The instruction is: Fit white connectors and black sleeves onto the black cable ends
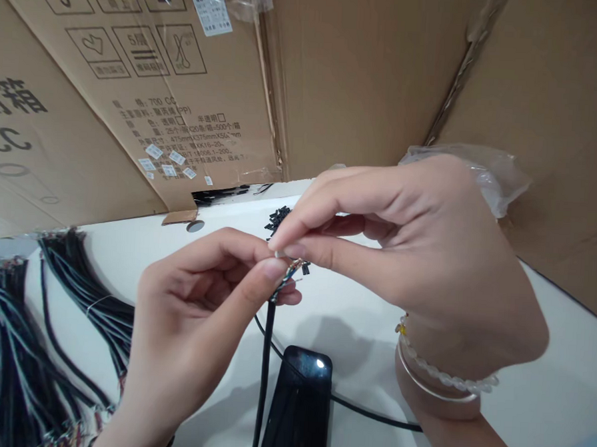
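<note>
My left hand [193, 318] is closed in a pinch on the stripped end of a black cable [265, 355], where thin coloured wires [286, 276] fan out. My right hand [417, 256] meets it from the right, thumb and forefinger pinched at those wire tips on something small and pale that I cannot make out. The cable drops straight down from my fingers toward the bottom edge. A pile of small black tube pieces [279, 219] lies on the white table [545, 383] just behind my fingers.
Bundles of black cables [48, 317] cover the table's left side. A black device [296, 403] lies below my hands, with a thin black cord [369, 410] running right. Cardboard boxes [366, 80] wall the back and right. A clear plastic bag [491, 170] sits behind my right hand.
</note>
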